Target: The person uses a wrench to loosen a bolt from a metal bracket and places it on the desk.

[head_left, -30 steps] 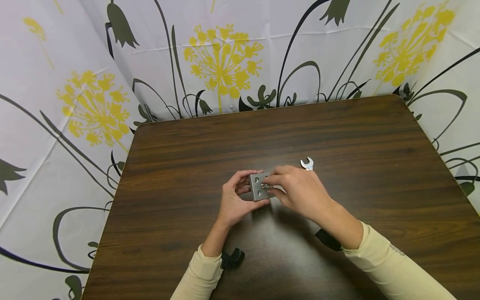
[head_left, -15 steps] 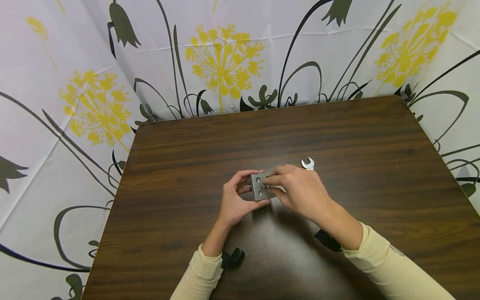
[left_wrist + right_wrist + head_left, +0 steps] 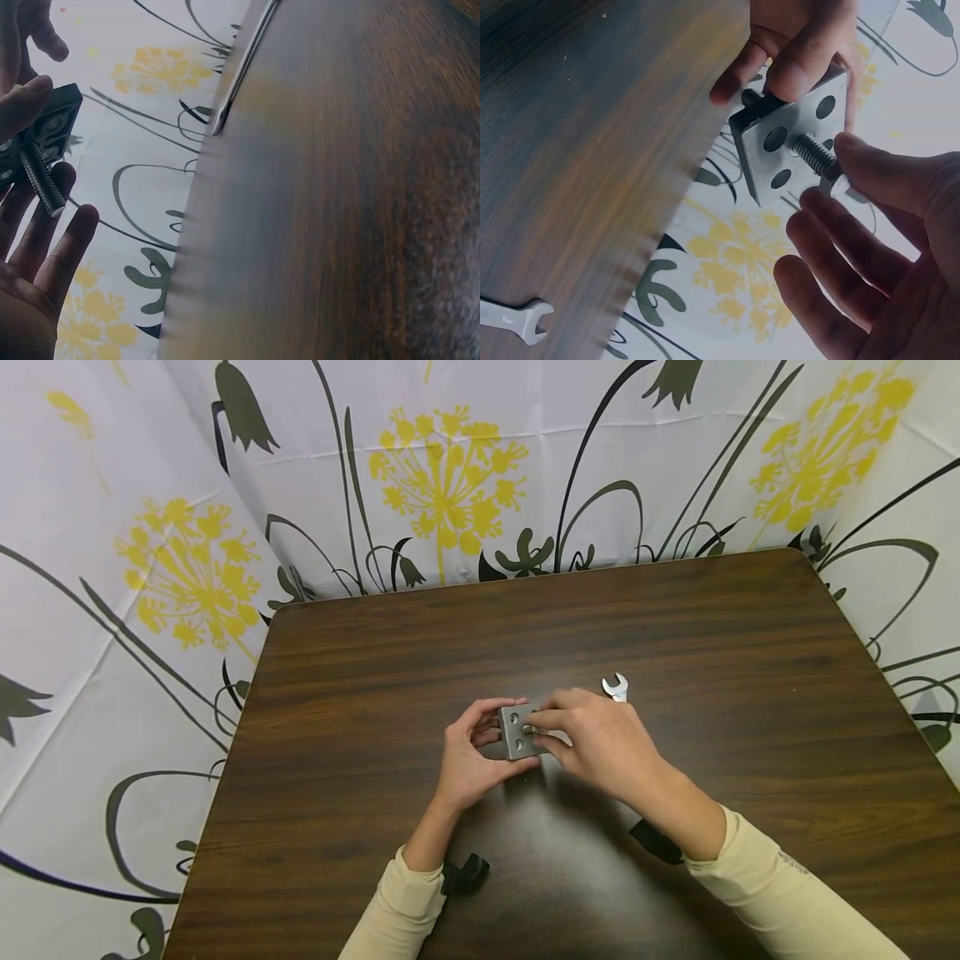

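Observation:
A grey square metal block (image 3: pixel 512 732) with several round holes is held above the table by my left hand (image 3: pixel 472 760), thumb on the lower edge and fingers on the upper. From the middle of its face sticks a hex bolt (image 3: pixel 815 154), its thread partly showing. My right hand (image 3: pixel 600 739) pinches the bolt's head between thumb and index finger, while its other fingers (image 3: pixel 832 274) stay extended below. In the left wrist view a threaded shaft (image 3: pixel 41 180) projects from the block's other side. The middle hole is partly hidden.
An open-end wrench (image 3: pixel 615 687) lies on the dark wood-grain table (image 3: pixel 360 693), just beyond my right hand. Black wrist mounts (image 3: pixel 467 874) hang under the cream sleeves (image 3: pixel 405 902). A floral curtain (image 3: pixel 480 468) hangs behind the table's far edge.
My right thumb and index finger shift slightly at the bolt's head. The block, my left hand and the wrench keep their places.

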`<state>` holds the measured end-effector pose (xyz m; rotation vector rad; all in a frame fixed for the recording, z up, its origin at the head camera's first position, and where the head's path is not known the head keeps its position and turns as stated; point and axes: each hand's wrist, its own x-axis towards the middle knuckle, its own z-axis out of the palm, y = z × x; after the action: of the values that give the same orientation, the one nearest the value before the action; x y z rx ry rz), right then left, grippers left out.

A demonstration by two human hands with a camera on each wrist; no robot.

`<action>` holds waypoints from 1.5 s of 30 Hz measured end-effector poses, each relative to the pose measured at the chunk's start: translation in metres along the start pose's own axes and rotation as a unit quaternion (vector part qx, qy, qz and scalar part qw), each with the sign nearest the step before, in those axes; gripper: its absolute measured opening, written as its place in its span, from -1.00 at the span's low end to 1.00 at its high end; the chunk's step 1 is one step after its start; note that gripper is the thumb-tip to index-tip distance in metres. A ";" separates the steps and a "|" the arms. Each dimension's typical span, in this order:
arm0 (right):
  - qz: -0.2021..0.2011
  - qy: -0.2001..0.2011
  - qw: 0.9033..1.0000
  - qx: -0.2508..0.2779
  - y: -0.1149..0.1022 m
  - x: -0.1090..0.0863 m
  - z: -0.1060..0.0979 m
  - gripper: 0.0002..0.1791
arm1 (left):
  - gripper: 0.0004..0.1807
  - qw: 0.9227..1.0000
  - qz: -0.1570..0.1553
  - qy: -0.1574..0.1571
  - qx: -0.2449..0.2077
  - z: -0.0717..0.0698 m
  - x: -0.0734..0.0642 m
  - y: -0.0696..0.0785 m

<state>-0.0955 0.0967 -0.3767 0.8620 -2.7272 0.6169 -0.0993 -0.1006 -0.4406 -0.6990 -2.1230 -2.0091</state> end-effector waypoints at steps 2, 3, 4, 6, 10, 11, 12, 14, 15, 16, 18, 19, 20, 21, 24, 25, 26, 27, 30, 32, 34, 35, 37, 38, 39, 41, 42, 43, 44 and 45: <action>0.000 0.005 1.000 0.000 0.000 0.000 0.000 -0.65 | -0.25 1.000 -0.002 0.001 -0.003 0.000 0.000 0.000; 0.005 0.010 1.000 -0.001 -0.001 0.000 0.000 -0.65 | -0.25 1.000 -0.002 0.001 -0.003 0.000 -0.001 0.000; 0.013 0.012 1.000 -0.002 -0.001 0.000 0.001 -0.65 | -0.25 1.000 -0.002 0.001 -0.001 0.000 -0.001 0.000; 0.032 0.010 0.999 -0.004 -0.002 0.000 0.001 -0.67 | -0.25 1.000 -0.002 0.001 0.001 0.000 -0.001 0.000; 0.037 -0.003 0.999 -0.006 -0.001 0.000 0.002 -0.72 | -0.25 1.000 -0.001 0.002 0.003 0.000 -0.001 0.000; 0.030 -0.005 1.000 -0.004 -0.001 0.000 0.002 -0.73 | -0.25 1.000 -0.001 0.002 0.002 -0.001 -0.001 0.000; 0.020 -0.005 1.000 -0.003 0.000 0.000 0.002 -0.72 | -0.25 1.000 -0.002 0.003 0.001 -0.001 -0.001 0.000; 0.004 -0.003 1.000 0.002 0.000 0.000 0.002 -0.69 | -0.25 1.000 -0.004 0.004 -0.001 -0.001 -0.001 0.000; 0.000 -0.001 1.000 0.003 0.000 0.000 0.002 -0.67 | -0.25 1.000 -0.006 0.004 -0.001 -0.001 -0.001 0.000; 0.001 0.003 1.000 0.003 0.000 0.000 0.002 -0.67 | -0.25 1.000 -0.007 0.005 -0.001 -0.001 -0.001 0.000; 0.013 0.010 1.000 0.000 0.000 0.000 0.002 -0.65 | -0.25 1.000 -0.009 0.005 0.001 -0.001 -0.002 0.000; 0.021 0.010 1.000 -0.001 0.000 0.001 0.002 -0.65 | -0.25 1.000 -0.010 0.005 0.003 -0.001 -0.002 0.000; 0.028 0.010 1.000 -0.001 0.000 0.001 0.002 -0.66 | -0.25 1.000 -0.010 0.005 0.004 -0.001 -0.002 0.000; 0.034 0.008 0.999 -0.001 0.000 0.001 0.002 -0.67 | -0.25 1.000 -0.010 0.005 0.006 -0.001 -0.002 0.000; 0.028 -0.002 1.000 0.002 0.000 0.001 0.002 -0.70 | -0.25 1.000 -0.008 0.005 0.007 -0.002 -0.002 -0.001; 0.022 -0.006 1.000 0.004 0.000 0.001 0.002 -0.70 | -0.25 1.000 -0.008 0.005 0.005 -0.002 -0.002 -0.001; 0.015 -0.008 1.000 0.006 0.000 0.001 0.003 -0.68 | -0.25 1.000 -0.008 0.005 0.004 -0.002 -0.002 -0.001; 0.009 -0.009 1.000 0.007 0.000 0.000 0.003 -0.65 | -0.25 1.000 -0.009 0.005 0.004 -0.002 -0.002 -0.001; 0.010 -0.006 1.000 0.004 0.000 0.000 0.002 -0.62 | -0.25 1.000 -0.012 0.006 0.001 -0.001 -0.002 -0.001; 0.024 -0.002 1.000 0.000 0.000 0.000 0.002 -0.62 | -0.25 1.000 -0.012 0.006 0.002 -0.001 -0.002 -0.001; 0.037 0.001 0.999 -0.004 0.000 0.000 0.003 -0.64 | -0.25 1.000 -0.011 0.005 0.003 -0.001 -0.002 -0.001; 0.039 -0.001 0.999 -0.002 0.000 0.000 0.002 -0.66 | -0.25 1.000 -0.011 0.005 0.004 -0.001 -0.002 -0.001; 0.032 -0.005 0.999 0.002 0.000 0.000 0.002 -0.70 | -0.25 1.000 -0.010 0.005 0.005 -0.001 -0.002 -0.001; 0.025 -0.007 1.000 0.003 -0.001 0.000 0.002 -0.70 | -0.25 1.000 -0.011 0.005 0.004 -0.002 -0.003 -0.001; 0.018 -0.009 1.000 0.006 -0.001 0.000 0.002 -0.68 | -0.25 1.000 -0.013 0.006 0.003 -0.002 -0.003 -0.001; 0.007 -0.011 1.000 0.011 -0.001 0.000 0.001 -0.64 | -0.25 1.000 -0.015 0.007 0.004 -0.002 -0.003 -0.001; 0.005 -0.010 1.000 0.011 -0.001 0.000 0.001 -0.62 | -0.25 1.000 -0.016 0.008 0.005 -0.002 -0.004 -0.001; 0.006 -0.009 1.000 0.012 -0.001 0.000 0.001 -0.61 | -0.25 1.000 -0.016 0.009 0.005 -0.002 -0.004 -0.001; 0.010 -0.008 1.000 0.013 -0.001 0.000 0.001 -0.60 | -0.25 1.000 -0.016 0.009 0.006 -0.002 -0.004 -0.001; 0.015 -0.007 1.000 0.014 -0.001 0.000 0.001 -0.60 | -0.25 1.000 -0.014 0.009 0.006 -0.002 -0.004 -0.001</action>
<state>-0.0953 0.0953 -0.3776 0.8359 -2.7544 0.6597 -0.0971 -0.1037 -0.4429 -0.6502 -2.1453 -2.0074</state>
